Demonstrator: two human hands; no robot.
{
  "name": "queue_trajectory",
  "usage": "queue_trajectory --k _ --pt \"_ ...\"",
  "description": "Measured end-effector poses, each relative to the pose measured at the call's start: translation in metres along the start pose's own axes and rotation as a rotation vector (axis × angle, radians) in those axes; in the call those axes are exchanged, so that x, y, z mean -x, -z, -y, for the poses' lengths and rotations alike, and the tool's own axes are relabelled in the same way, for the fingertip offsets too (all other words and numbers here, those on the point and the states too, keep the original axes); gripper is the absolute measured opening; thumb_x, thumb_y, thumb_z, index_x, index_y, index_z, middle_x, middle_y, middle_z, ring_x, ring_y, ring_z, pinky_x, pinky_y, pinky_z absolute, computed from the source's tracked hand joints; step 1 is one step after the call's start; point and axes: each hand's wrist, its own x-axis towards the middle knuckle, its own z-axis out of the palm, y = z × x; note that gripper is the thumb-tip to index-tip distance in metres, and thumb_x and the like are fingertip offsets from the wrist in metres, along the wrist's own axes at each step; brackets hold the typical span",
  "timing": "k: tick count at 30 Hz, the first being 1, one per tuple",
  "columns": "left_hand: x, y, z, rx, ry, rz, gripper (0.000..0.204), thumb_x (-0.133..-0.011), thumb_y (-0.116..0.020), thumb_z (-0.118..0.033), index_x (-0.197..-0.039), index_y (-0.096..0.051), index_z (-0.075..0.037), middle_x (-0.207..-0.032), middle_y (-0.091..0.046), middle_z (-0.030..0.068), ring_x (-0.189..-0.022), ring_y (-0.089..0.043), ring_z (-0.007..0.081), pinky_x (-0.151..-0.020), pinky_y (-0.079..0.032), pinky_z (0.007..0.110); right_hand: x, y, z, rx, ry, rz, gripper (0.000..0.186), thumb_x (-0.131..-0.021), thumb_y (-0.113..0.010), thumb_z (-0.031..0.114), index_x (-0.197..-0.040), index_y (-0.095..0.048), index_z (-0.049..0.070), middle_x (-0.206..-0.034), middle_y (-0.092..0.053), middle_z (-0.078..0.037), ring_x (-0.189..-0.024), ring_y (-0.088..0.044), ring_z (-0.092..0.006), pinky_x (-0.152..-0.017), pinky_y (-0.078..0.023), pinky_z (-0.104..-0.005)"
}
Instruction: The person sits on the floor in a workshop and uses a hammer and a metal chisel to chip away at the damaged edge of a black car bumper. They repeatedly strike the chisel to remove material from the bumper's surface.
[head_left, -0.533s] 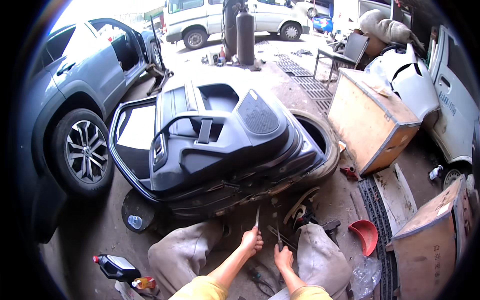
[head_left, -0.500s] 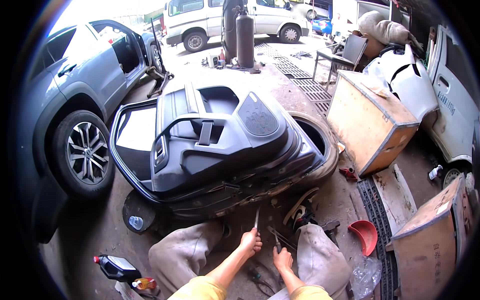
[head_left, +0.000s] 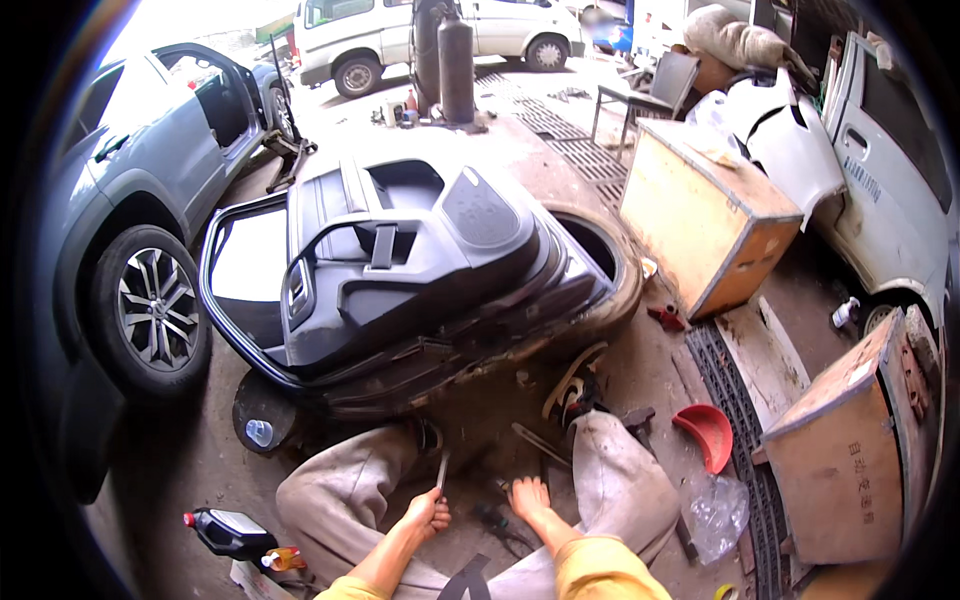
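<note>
A trim panel [head_left: 415, 265] covers the car door [head_left: 440, 350]; the left hand [head_left: 428, 512] clasps a slim tool [head_left: 443, 470]; the right hand [head_left: 530, 496] is unclear in grip.

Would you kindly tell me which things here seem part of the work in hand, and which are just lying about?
Likely in use: metal tool in left hand; car door.
Likely just lying about: black bottle; clear plastic bag; red curved piece.

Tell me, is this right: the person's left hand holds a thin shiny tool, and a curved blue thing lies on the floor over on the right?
Nearly! The head view shows the curved thing is red, not blue. It does lie on the floor on the right, and the left hand does hold a thin shiny tool.
</note>
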Motion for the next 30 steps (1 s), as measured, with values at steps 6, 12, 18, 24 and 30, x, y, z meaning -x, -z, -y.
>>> queue_trajectory --k 6,12,18,24,30 --pt "0.012 -0.039 0.009 -0.066 -0.106 0.333 0.036 -0.099 -0.038 -0.041 -0.077 -0.045 -0.013 -0.053 -0.029 -0.0058 -0.040 -0.024 0.0066 -0.034 -0.019 0.024 -0.010 0.038 0.047 -1.384 -0.327 0.201 0.053 -0.097 -0.039 0.048 -0.089 -0.059 0.000 -0.073 -0.063 -0.013 -0.059 -0.061 -0.0213 -0.054 -0.049 -0.0324" --pt "0.028 -0.089 0.019 -0.428 -0.112 0.274 0.040 -0.099 -0.040 -0.045 -0.083 -0.049 -0.009 -0.057 -0.041 -0.0033 -0.043 -0.032 0.0095 -0.042 -0.030 0.025 0.008 0.078 0.070 -1.399 -0.343 -0.038 0.022 -0.092 -0.055 0.021 -0.087 -0.059 -0.001 -0.067 -0.058 -0.005 -0.051 -0.049 -0.0086 -0.043 -0.037 -0.0247" --pt "-0.013 -0.099 -0.021 -0.930 -0.258 0.171 0.042 -0.097 -0.046 -0.039 -0.083 -0.060 -0.002 -0.068 -0.060 0.0044 -0.058 -0.060 0.0150 -0.057 -0.051 0.028 0.004 0.082 0.053 -1.404 -0.476 -0.293 0.024 -0.092 -0.056 0.022 -0.088 -0.058 -0.001 -0.062 -0.057 -0.004 -0.050 -0.053 -0.0109 -0.043 -0.041 -0.0272" --pt "-0.090 -0.142 -0.085 -0.326 -0.453 0.245 0.027 -0.096 -0.051 -0.028 -0.104 -0.055 -0.002 -0.094 -0.064 0.0111 -0.089 -0.065 0.0237 -0.076 -0.052 0.034 -0.012 0.082 0.035 -1.509 -0.566 -0.389 0.025 -0.094 -0.052 0.023 -0.092 -0.056 -0.002 -0.058 -0.054 -0.002 -0.042 -0.049 -0.0092 -0.038 -0.039 -0.0252" --pt "-0.170 -0.201 -0.121 0.384 -0.520 0.251 0.027 -0.093 -0.053 -0.014 -0.116 -0.051 0.001 -0.124 -0.053 0.0167 -0.117 -0.050 0.0315 -0.100 -0.043 0.044 -0.016 0.082 0.030 -1.464 -0.630 -0.355 0.024 -0.095 -0.050 0.021 -0.092 -0.055 -0.003 -0.060 -0.051 -0.003 -0.047 -0.049 -0.0103 -0.043 -0.040 -0.0253"
